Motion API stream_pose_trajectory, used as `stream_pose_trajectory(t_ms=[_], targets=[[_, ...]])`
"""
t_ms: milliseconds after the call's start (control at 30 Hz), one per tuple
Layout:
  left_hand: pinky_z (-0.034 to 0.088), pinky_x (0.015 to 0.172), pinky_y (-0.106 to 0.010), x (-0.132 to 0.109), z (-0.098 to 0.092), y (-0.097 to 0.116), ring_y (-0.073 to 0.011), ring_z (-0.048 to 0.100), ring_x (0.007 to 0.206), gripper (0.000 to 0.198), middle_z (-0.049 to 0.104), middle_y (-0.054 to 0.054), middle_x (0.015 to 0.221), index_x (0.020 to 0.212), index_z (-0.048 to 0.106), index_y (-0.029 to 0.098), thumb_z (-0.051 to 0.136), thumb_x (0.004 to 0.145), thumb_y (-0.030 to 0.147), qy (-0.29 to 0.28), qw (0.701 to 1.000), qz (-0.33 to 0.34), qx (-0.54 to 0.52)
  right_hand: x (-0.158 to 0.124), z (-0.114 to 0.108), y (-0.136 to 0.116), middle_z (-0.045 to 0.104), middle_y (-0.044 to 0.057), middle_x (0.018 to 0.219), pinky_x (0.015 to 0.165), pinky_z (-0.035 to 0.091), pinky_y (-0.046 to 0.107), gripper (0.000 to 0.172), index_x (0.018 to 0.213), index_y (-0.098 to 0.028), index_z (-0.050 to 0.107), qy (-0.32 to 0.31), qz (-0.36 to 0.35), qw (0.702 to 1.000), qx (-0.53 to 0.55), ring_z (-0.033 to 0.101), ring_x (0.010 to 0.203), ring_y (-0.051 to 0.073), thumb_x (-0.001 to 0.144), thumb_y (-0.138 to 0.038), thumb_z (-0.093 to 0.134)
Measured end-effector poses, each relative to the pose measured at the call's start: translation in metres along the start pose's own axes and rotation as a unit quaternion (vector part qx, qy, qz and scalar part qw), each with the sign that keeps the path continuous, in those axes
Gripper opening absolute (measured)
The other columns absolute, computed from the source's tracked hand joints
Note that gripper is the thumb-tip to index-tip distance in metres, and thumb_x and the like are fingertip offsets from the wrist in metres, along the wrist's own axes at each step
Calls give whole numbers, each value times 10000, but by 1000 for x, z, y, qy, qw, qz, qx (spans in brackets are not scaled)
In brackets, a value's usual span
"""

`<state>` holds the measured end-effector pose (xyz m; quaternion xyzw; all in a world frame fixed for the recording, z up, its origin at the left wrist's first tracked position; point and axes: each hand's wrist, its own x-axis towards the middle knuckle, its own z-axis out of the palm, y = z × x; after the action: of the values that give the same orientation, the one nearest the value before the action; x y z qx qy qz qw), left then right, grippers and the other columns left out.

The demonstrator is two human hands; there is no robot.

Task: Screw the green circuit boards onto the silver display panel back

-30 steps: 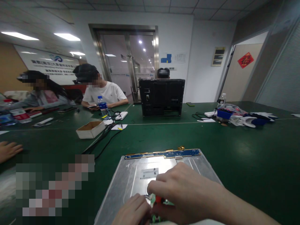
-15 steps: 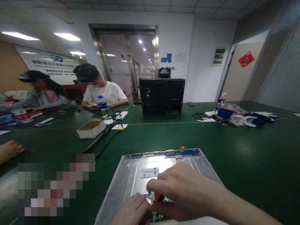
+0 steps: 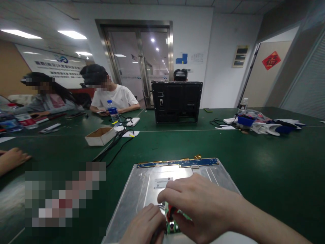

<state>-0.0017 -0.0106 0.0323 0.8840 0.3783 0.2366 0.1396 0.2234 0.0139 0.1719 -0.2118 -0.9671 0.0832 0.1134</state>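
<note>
A metal-backed display panel [image 3: 124, 200] lies flat on the table in front of me, a narrow blue circuit strip [image 3: 177, 164] along its far edge. Near its close end, a green circuit board [image 3: 173, 229] shows partly between my hands. My right hand [image 3: 200, 206] bends over the board with its fingers pinched around something red [image 3: 171, 212], whose kind is mostly covered. To its left, my left hand [image 3: 146, 225] is curled low by the board, and whatever its fingertips hold is hidden. A short silvery wire or tip shows between the two hands.
An open cardboard box [image 3: 100, 138] and black cables [image 3: 115, 144] lie left of the panel. A black screen casing [image 3: 177, 101] stands at the back. Bagged items and gloves [image 3: 271, 127] sit at the right. Another person's hand [image 3: 15, 159] rests at the left; people sit beyond.
My view has shifted slightly. My hands stay over the circuit board, the right tilted a little, and more of the red thing and the board shows between them.
</note>
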Motion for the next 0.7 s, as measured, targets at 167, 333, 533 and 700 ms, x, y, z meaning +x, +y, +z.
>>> stream_pose_trajectory(t_ms=[167, 333, 533, 700], targets=[[555, 765, -294, -3, 4, -5, -195, 617, 806, 164, 652, -46, 895, 914, 618, 234, 528, 790, 173, 8, 1000, -2, 0, 2, 6, 4, 667, 17, 894, 496, 248, 277, 127, 1021, -203, 536, 17, 16, 999, -33, 578, 690, 142, 918, -276, 541], [551, 729, -279, -2, -3, 4, -190, 617, 810, 190, 651, -45, 914, 947, 618, 234, 508, 812, 157, -6, 1000, -20, 10, 3, 8, 8, 670, -1, 826, 481, 217, 286, 180, 945, -206, 558, 13, 22, 998, -52, 590, 654, 138, 924, -380, 595], [540, 748, -310, 1, -12, 23, -201, 614, 860, 213, 645, -47, 940, 967, 600, 241, 467, 846, 127, 16, 999, -29, 22, -1, 2, 8, 647, 59, 1025, 547, 345, 262, 210, 1068, -178, 528, 12, -4, 999, 34, 574, 769, 156, 862, -210, 556], [519, 775, -333, 2, -11, 21, -198, 593, 864, 200, 622, -48, 951, 972, 581, 219, 447, 864, 116, -22, 999, -41, -1, 0, 3, 12, 660, 34, 997, 566, 353, 272, 294, 1134, -177, 507, 15, 4, 997, 71, 566, 735, 145, 844, -138, 540]])
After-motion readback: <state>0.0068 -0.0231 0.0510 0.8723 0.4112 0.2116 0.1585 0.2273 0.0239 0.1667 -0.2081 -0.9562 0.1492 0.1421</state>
